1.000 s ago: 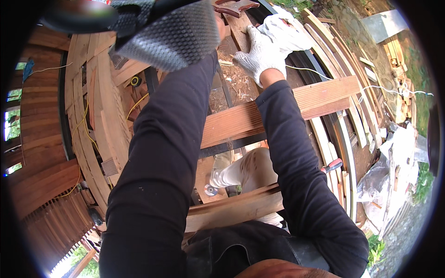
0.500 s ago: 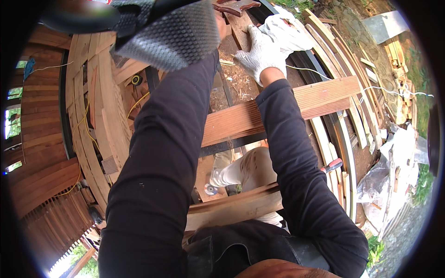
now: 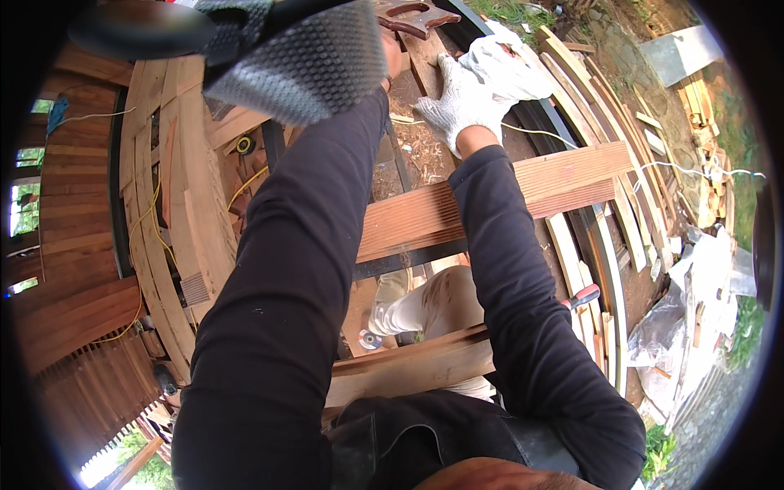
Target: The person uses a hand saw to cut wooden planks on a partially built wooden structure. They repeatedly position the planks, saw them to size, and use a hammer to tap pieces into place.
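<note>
My right hand (image 3: pixel 464 102), in a white knitted glove, rests at a wooden board (image 3: pixel 425 61) near the top centre, its thumb and fingers spread apart. Beside it lies a crumpled white cloth (image 3: pixel 508 69). My bare left hand (image 3: pixel 394 64) is stretched out close to the same board. Most of it, fingers included, is covered by a grey textured pad (image 3: pixel 306 65) in front of the view. Just beyond that hand shows the brown wooden handle of a handsaw (image 3: pixel 416 18), cut off by the top edge. Whether the left hand touches it is hidden.
A reddish beam (image 3: pixel 563 175) crosses under my right forearm. Nearer my body lies another timber (image 3: pixel 408 367). Long planks (image 3: pixel 175 163) are stacked at left, with a yellow cord. A red-handled tool (image 3: pixel 581 296) lies at right, near plastic sheeting (image 3: pixel 661 327). A grinding disc (image 3: pixel 370 339) sits below.
The view has shifted slightly, and a little more of the saw handle shows at the top. Both hands keep nearly the same places.
</note>
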The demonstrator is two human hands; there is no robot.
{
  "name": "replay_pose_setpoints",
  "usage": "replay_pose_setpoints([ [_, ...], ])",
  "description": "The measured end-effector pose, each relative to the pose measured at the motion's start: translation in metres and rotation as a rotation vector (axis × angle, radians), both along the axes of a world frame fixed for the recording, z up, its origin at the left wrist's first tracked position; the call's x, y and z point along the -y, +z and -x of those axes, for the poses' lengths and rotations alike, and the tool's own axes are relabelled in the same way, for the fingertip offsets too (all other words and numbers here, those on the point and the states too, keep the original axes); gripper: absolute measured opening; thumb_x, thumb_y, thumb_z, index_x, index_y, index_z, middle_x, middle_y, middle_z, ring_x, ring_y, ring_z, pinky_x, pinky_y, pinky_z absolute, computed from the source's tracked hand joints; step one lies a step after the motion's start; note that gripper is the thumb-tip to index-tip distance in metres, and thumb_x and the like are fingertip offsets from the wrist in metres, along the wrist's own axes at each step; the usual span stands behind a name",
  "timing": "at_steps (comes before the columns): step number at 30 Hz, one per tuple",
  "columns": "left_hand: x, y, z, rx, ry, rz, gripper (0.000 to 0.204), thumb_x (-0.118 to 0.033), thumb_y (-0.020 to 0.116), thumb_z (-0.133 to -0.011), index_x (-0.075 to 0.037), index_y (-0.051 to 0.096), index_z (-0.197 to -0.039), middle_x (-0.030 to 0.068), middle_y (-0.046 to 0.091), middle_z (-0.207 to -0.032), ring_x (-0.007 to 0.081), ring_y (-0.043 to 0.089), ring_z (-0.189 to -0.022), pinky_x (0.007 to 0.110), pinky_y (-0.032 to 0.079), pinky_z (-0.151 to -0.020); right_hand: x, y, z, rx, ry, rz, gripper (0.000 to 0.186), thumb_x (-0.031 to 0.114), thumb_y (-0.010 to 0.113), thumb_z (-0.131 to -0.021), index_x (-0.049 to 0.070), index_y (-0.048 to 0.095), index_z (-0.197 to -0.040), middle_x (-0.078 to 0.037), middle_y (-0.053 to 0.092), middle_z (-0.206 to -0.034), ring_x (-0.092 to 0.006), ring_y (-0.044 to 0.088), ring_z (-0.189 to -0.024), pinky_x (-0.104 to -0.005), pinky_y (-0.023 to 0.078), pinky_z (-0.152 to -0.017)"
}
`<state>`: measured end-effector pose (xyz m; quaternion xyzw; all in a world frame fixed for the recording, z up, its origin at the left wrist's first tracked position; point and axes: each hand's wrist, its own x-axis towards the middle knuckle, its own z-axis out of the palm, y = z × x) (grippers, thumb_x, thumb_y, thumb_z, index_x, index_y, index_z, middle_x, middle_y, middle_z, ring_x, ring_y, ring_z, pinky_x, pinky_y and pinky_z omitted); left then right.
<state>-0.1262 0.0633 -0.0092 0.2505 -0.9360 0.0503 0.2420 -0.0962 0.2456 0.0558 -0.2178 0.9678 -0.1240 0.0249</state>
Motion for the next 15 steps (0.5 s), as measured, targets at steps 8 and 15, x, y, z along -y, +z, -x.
replay_pose_setpoints([
  [8,0.005,-0.01,0.005,-0.171,0.011,-0.084,0.043,-0.028,0.046,-0.099,-0.007,0.072,-0.126,0.0133,0.062,-0.144,0.0311,0.044,-0.147,0.069,0.025,-0.119,0.001,-0.007,0.002,0.003,0.01,0.006,0.081,0.05,0.076,-0.086,0.02,0.046,-0.155,-0.017,0.061,-0.141,-0.0425,0.06,-0.127,-0.0504,0.05,-0.107],
  [15,-0.009,0.017,0.001,-0.098,-0.008,-0.312,0.043,-0.03,0.047,-0.099,-0.006,0.072,-0.124,0.014,0.062,-0.143,0.0297,0.045,-0.146,0.064,0.024,-0.122,-0.001,0.0,0.008,0.032,0.018,-0.029,0.09,0.05,0.077,-0.084,0.016,0.041,-0.16,-0.019,0.06,-0.142,-0.0421,0.06,-0.127,-0.0491,0.05,-0.107],
])
